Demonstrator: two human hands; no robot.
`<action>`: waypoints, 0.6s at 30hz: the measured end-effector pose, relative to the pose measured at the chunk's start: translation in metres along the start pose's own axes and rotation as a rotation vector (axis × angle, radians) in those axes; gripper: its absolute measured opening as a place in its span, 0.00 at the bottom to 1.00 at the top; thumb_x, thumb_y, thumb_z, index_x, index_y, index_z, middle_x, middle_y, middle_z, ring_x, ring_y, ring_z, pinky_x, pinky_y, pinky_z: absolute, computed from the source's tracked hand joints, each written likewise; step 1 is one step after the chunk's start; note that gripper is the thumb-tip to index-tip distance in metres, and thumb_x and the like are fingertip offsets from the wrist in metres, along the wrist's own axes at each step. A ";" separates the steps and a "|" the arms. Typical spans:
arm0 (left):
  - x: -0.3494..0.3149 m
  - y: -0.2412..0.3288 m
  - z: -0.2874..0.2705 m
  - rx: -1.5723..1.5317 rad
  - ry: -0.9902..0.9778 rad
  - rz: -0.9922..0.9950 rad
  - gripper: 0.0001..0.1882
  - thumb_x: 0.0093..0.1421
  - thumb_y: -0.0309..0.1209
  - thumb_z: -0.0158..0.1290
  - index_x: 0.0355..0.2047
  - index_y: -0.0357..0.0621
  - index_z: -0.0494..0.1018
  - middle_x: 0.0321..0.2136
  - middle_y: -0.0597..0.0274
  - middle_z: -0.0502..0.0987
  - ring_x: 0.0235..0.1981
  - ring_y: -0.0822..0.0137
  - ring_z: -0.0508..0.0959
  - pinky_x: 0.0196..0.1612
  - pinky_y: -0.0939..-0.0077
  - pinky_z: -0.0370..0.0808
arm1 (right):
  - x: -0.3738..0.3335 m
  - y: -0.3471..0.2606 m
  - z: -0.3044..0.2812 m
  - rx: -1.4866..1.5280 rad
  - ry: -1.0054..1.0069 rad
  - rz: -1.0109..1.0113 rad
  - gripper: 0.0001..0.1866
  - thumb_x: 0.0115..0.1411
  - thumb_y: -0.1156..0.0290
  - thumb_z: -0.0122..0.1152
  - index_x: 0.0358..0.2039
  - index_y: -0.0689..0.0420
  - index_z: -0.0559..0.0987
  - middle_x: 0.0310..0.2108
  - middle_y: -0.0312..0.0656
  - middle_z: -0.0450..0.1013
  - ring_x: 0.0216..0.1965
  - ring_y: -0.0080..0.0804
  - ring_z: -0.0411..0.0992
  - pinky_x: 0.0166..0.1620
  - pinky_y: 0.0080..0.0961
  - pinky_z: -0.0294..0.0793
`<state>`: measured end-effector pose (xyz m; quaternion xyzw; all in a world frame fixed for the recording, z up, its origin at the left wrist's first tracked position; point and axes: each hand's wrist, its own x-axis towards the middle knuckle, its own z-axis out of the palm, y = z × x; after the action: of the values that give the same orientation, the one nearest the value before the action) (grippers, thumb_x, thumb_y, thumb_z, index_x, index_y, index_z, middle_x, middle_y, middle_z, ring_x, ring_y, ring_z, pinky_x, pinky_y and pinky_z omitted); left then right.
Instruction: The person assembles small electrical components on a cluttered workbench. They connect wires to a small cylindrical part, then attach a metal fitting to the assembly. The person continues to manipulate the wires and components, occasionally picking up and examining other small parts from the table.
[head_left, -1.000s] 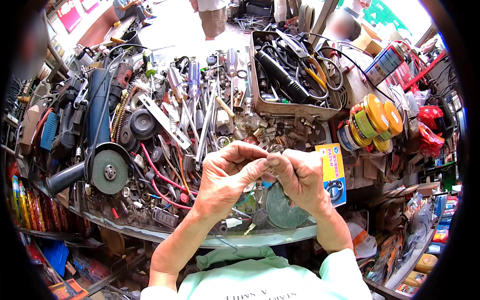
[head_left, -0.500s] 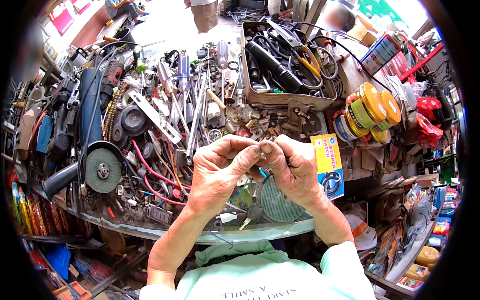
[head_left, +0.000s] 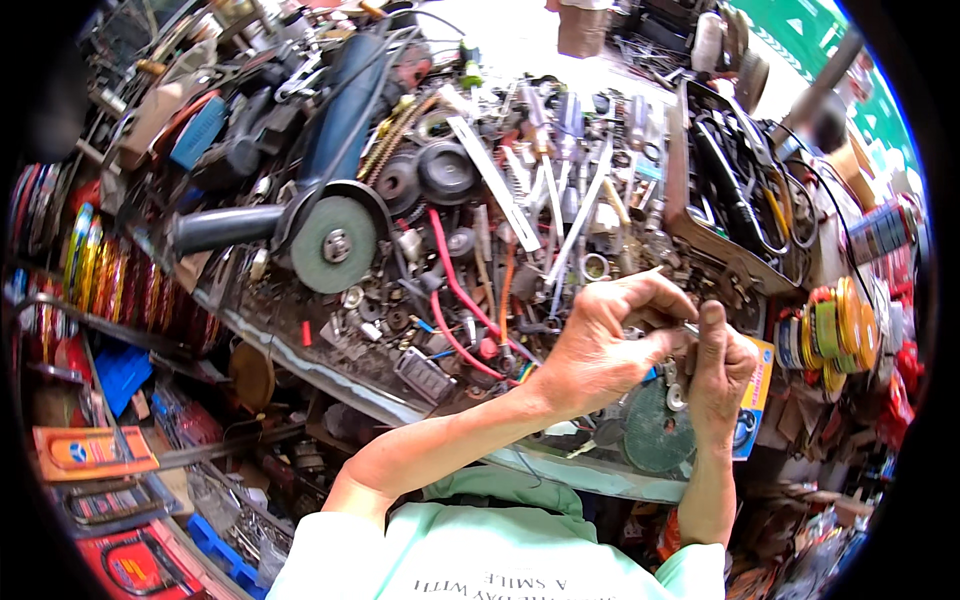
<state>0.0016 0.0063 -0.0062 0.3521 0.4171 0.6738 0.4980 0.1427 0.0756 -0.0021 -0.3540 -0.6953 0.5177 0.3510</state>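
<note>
My two hands meet above the right part of the cluttered bench. My left hand has its thumb and bent index finger reaching to my right hand's thumb, pinching at something tiny that I cannot make out. My right hand is closed with its thumb upright; what it grips is mostly hidden. A small silvery metal piece with rounded ends shows beside its fingers; whether it is held or lies behind, I cannot tell. Below the hands lies a dark green grinding disc. A yellow and blue box stands partly behind my right wrist.
An angle grinder lies on the bench's left, with screwdrivers and loose metal parts beyond. A metal box of tools stands at the back right, near yellow-lidded tins. The glass bench edge runs before me.
The view has turned left, so bench things appear farther right. My hands are still together, but my left hand's thumb and index finger now show a wider gap, and my right thumb points up.
</note>
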 end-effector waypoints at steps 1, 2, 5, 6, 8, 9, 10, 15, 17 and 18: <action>0.001 -0.002 0.000 -0.063 -0.005 -0.021 0.10 0.59 0.17 0.56 0.42 0.32 0.74 0.36 0.60 0.79 0.37 0.74 0.79 0.43 0.81 0.79 | 0.001 -0.004 0.001 -0.015 0.014 0.002 0.25 0.70 0.56 0.49 0.18 0.57 0.71 0.13 0.27 0.62 0.15 0.12 0.55 0.18 0.16 0.50; 0.001 -0.001 -0.001 -0.103 0.000 -0.040 0.10 0.60 0.18 0.56 0.42 0.32 0.74 0.36 0.60 0.79 0.37 0.75 0.79 0.43 0.80 0.79 | 0.000 -0.008 0.003 -0.010 0.006 0.032 0.24 0.70 0.56 0.50 0.19 0.57 0.72 0.14 0.27 0.61 0.15 0.11 0.55 0.18 0.15 0.50; 0.002 0.001 -0.002 -0.092 0.013 -0.048 0.09 0.61 0.20 0.56 0.42 0.33 0.74 0.35 0.60 0.79 0.36 0.75 0.79 0.41 0.81 0.78 | -0.002 -0.010 0.003 -0.017 -0.028 0.045 0.20 0.69 0.58 0.52 0.23 0.57 0.73 0.16 0.26 0.62 0.15 0.09 0.54 0.17 0.13 0.49; 0.002 0.000 -0.002 -0.102 0.007 -0.049 0.09 0.61 0.20 0.56 0.42 0.33 0.74 0.35 0.61 0.79 0.35 0.76 0.79 0.41 0.81 0.78 | -0.003 -0.009 0.004 -0.012 -0.019 0.061 0.20 0.69 0.57 0.52 0.23 0.57 0.73 0.15 0.26 0.61 0.15 0.09 0.54 0.17 0.13 0.49; 0.002 0.000 -0.001 -0.097 0.000 -0.036 0.07 0.61 0.20 0.55 0.41 0.34 0.74 0.33 0.62 0.79 0.34 0.77 0.78 0.39 0.82 0.77 | -0.002 -0.011 0.006 -0.031 -0.010 0.067 0.21 0.70 0.56 0.49 0.23 0.56 0.72 0.15 0.25 0.61 0.14 0.09 0.53 0.16 0.14 0.48; 0.003 0.001 -0.002 -0.075 0.003 -0.034 0.07 0.61 0.20 0.55 0.40 0.35 0.75 0.32 0.63 0.79 0.34 0.77 0.78 0.39 0.82 0.77 | -0.002 -0.011 0.008 -0.043 0.008 0.049 0.24 0.71 0.55 0.48 0.21 0.56 0.71 0.13 0.26 0.60 0.13 0.10 0.53 0.15 0.15 0.48; 0.003 0.000 -0.003 -0.105 -0.023 -0.004 0.06 0.61 0.19 0.55 0.40 0.35 0.75 0.32 0.63 0.79 0.34 0.77 0.78 0.39 0.82 0.77 | -0.001 -0.004 0.003 -0.039 -0.014 0.003 0.25 0.71 0.54 0.48 0.19 0.57 0.70 0.12 0.26 0.60 0.12 0.11 0.54 0.15 0.16 0.48; 0.005 -0.002 -0.004 -0.154 -0.087 0.062 0.06 0.61 0.18 0.54 0.39 0.35 0.75 0.30 0.62 0.79 0.32 0.77 0.77 0.37 0.81 0.76 | 0.001 0.007 0.006 -0.051 0.099 -0.024 0.34 0.69 0.45 0.45 0.09 0.52 0.66 0.07 0.28 0.58 0.08 0.14 0.52 0.12 0.17 0.45; 0.005 -0.002 -0.005 -0.162 -0.094 0.053 0.07 0.60 0.16 0.53 0.38 0.34 0.75 0.29 0.62 0.79 0.30 0.77 0.77 0.35 0.81 0.76 | 0.002 0.008 0.009 -0.061 0.123 0.012 0.35 0.69 0.44 0.45 0.08 0.51 0.64 0.07 0.28 0.58 0.07 0.15 0.52 0.11 0.18 0.44; 0.005 -0.002 -0.005 -0.150 -0.104 0.047 0.07 0.60 0.15 0.52 0.39 0.34 0.75 0.29 0.62 0.79 0.30 0.77 0.77 0.35 0.81 0.76 | 0.002 0.010 0.008 -0.049 0.129 0.027 0.35 0.68 0.43 0.45 0.08 0.51 0.64 0.07 0.28 0.58 0.07 0.15 0.52 0.11 0.18 0.44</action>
<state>-0.0039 0.0105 -0.0098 0.3580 0.3304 0.6956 0.5280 0.1365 0.0757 -0.0131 -0.4044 -0.6789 0.4814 0.3793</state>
